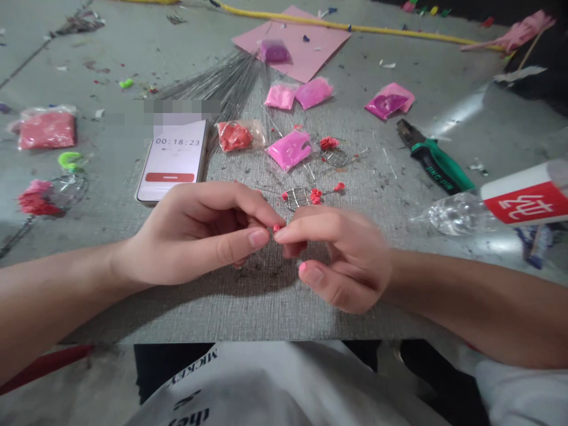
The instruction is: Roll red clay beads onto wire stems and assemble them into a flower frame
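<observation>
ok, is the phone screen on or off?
On. The phone lies face up with its screen lit, showing a timer reading 00:18:23 above a red button.

On the desk [266,307], the left hand [199,234] and right hand [341,260] meet at the near middle, with a bead [277,227] between their fingertips. A phone [173,160] lies behind the left hand, and a wire bundle [222,83] lies farther back. Pliers [432,163] and a tipped bottle [488,207] lie to the right.

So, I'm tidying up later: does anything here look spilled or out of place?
The clear bottle lies on its side at the right, and coloured scraps litter the table. Nothing looks spilled.
</observation>
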Demonstrator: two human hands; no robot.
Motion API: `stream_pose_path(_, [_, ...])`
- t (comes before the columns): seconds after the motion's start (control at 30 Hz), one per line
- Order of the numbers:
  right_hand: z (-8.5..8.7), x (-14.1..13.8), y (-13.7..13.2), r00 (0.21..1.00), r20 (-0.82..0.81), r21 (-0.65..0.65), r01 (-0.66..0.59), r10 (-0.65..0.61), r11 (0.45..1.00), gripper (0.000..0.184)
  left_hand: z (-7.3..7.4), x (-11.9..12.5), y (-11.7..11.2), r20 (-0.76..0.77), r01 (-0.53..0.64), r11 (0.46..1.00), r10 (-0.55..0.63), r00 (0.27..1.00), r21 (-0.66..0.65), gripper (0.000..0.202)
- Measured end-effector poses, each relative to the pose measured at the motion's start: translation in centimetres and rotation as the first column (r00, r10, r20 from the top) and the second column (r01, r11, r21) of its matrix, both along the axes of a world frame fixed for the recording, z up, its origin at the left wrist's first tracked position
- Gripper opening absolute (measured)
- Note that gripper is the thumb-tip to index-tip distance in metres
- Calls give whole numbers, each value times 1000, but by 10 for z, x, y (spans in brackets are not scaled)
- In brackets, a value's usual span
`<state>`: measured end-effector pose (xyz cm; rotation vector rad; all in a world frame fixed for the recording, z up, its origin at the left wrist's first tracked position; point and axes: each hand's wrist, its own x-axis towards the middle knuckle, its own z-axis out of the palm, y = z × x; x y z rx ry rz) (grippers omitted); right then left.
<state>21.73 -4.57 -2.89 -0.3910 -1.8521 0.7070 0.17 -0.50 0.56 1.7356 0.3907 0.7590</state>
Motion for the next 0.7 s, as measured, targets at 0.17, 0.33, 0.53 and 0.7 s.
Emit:
stream_pose_path(0.17, [1,1,0,1000,13,15,-19,19,1000,21,2,3,1,-13,3,996,-1,1000,89,7])
stream_pose_path(0.33, [2,1,-1,1000,11,-10,-14,14,1000,18,0,2,1,-38,1,997,2,999,79,1])
stream_pose_path(0.53, [2,1,-3,1000,-19,-40,-25,25,999,22,-1,2,1,-31,-5,999,4,1000,-49,2])
stream_pose_path(0.7, [2,1,-3,999,-28,-20,-26,26,999,25,-2,1,2,-29,-1,999,-1,1000,-49,5])
